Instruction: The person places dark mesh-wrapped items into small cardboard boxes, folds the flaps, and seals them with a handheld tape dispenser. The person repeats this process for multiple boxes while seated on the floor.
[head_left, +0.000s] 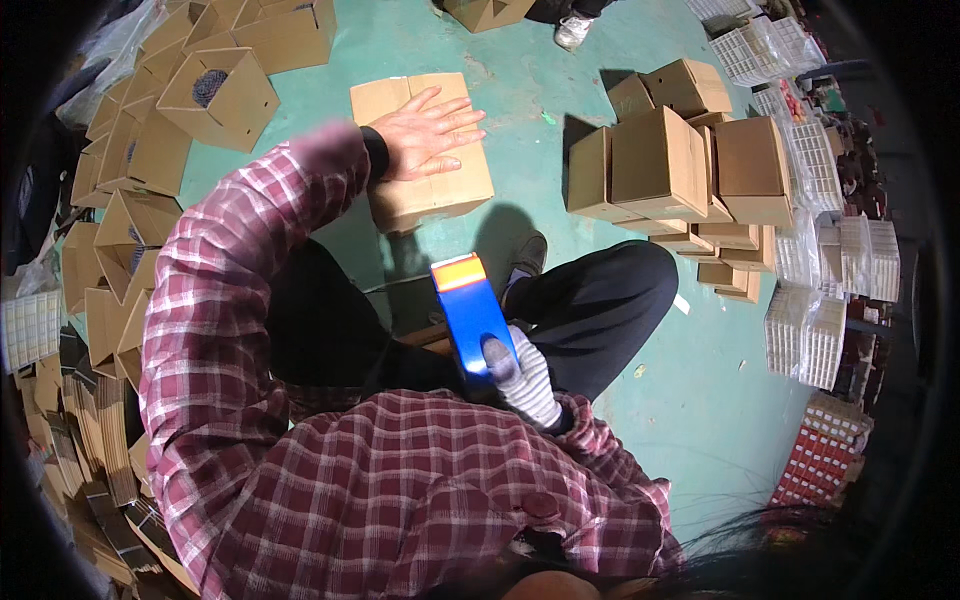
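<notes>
My left hand (431, 139), bare, lies palm down with fingers spread on top of a closed cardboard carton (450, 184). The carton rests on the green floor in front of me, with a seam running along its top. In my striped-gloved right hand (521, 371) is a blue hand-held tool with an orange end (472, 311), apparently a tape dispenser. My thumb lies on its upper face; the fingers beneath are mostly hidden. The tool's orange end points towards the carton and stays apart from it, above the gap between my bent legs.
Open cartons (217, 101) crowd the left side, some with dark contents. Flattened cardboard (105, 435) is stacked at lower left. Piled cartons (660, 161) stand right, beside white plastic crates (806, 330). Another person's shoe (574, 31) shows at the top, near a carton (487, 11).
</notes>
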